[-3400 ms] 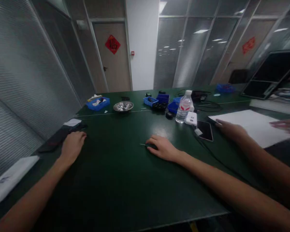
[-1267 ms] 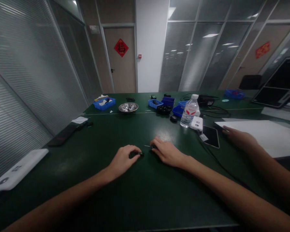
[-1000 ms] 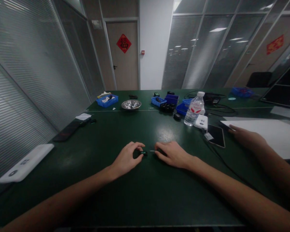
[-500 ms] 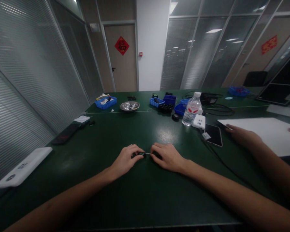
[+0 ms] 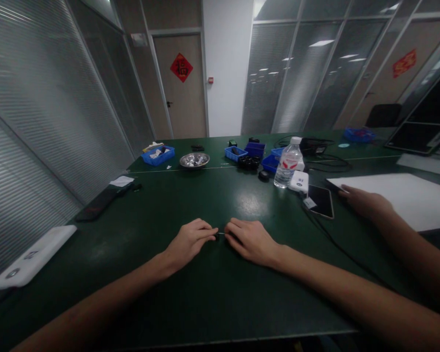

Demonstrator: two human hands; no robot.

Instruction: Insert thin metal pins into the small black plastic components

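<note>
My left hand (image 5: 190,240) and my right hand (image 5: 250,238) rest on the dark green table (image 5: 205,298), fingertips almost meeting at the middle. Between them shows a thin light pin or wire (image 5: 221,233). The left fingers are curled down over a small dark part, which is now hidden under them. The right fingers are curled over the other end of the thin piece; what they grip is hidden.
Another person's hand (image 5: 364,203) lies on a white sheet (image 5: 407,195) at the right, beside a phone (image 5: 320,200) with a cable. Farther back stand a water bottle (image 5: 286,164), blue bins (image 5: 157,155), a metal bowl (image 5: 194,160). A white device (image 5: 29,255) lies left.
My left hand came from the left side of the table to the middle with a small dark part. Both hands have closed in until the fingertips nearly touch, hiding the part.
</note>
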